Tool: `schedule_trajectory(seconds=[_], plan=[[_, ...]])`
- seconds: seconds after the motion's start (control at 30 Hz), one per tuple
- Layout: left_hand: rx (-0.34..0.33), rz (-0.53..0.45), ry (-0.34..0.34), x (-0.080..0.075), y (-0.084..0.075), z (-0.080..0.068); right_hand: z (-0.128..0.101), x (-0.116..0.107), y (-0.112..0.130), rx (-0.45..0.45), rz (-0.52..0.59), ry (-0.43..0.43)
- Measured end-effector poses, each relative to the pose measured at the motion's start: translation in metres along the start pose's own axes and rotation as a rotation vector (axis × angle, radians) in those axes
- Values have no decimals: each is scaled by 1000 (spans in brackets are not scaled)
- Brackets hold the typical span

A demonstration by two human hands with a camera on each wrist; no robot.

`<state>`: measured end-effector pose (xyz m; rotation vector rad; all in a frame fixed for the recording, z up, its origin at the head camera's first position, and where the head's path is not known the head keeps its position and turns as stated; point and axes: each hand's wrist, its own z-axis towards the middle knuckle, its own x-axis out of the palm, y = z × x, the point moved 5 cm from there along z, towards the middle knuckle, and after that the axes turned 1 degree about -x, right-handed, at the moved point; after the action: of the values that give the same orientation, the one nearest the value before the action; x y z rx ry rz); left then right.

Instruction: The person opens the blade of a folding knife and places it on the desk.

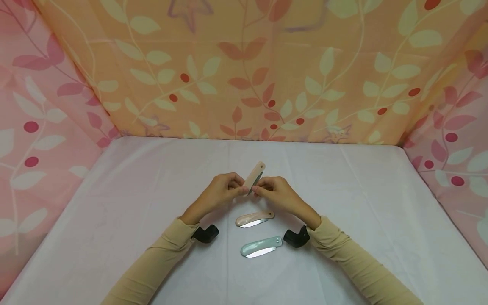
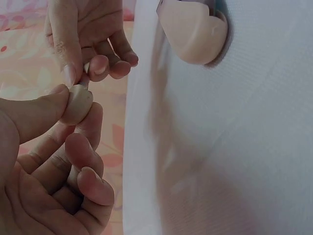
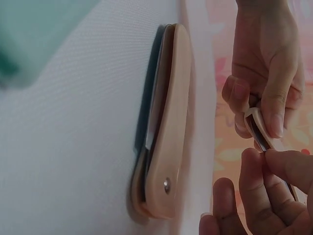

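Observation:
Above the white table my left hand [image 1: 225, 187] pinches the lower end of a beige folding knife [image 1: 254, 174] between thumb and fingers. The knife's handle tilts up to the right, its riveted end on top. With thumb and forefinger, my right hand [image 1: 280, 190] pinches the edge of the blade [image 3: 264, 142], which is mostly folded into the handle. A second beige folding knife [image 1: 251, 219] lies on the table just below the hands. Nearer to me lies a light green folding knife [image 1: 261, 246]. Both lying knives show part of their blades beside the handles.
A white cloth [image 1: 183, 262] covers the table. Behind it hangs an orange leaf-patterned curtain [image 1: 244, 76], with pink patterned curtains at both sides. Black devices [image 1: 206, 234] sit at both wrists, close to the lying knives.

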<state>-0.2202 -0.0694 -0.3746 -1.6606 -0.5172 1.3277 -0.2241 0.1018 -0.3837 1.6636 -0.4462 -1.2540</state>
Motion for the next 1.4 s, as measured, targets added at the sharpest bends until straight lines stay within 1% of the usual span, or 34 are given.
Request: schedule_trajectory(seconds=[0.07, 0.27, 0.43, 0.6, 0.73, 0.87, 0.97, 1.23, 1.4], plan=[[8, -2, 9, 0, 0, 0, -1, -1, 1, 2, -12, -2], [-8, 8, 0, -2, 2, 1, -3, -5, 2, 11, -80, -10], [-18, 4, 14, -2, 2, 1, -3, -7, -1, 14, -78, 3], [-24, 9, 13, -5, 3, 1, -4, -10, -4, 6, -84, 17], [-21, 0, 6, -7, 3, 1, -6, -15, -5, 11, -89, 4], [-11, 6, -9, -9, 2, 1, -7, -19, -5, 19, -66, -21], [-21, 2, -27, -9, 3, 1, -6, -19, -6, 17, -30, -30], [-36, -13, -33, -9, 3, 1, -5, -14, -3, 9, 51, -7], [-35, -22, -40, -8, 1, 1, -6, -13, -1, 9, 67, -17]])
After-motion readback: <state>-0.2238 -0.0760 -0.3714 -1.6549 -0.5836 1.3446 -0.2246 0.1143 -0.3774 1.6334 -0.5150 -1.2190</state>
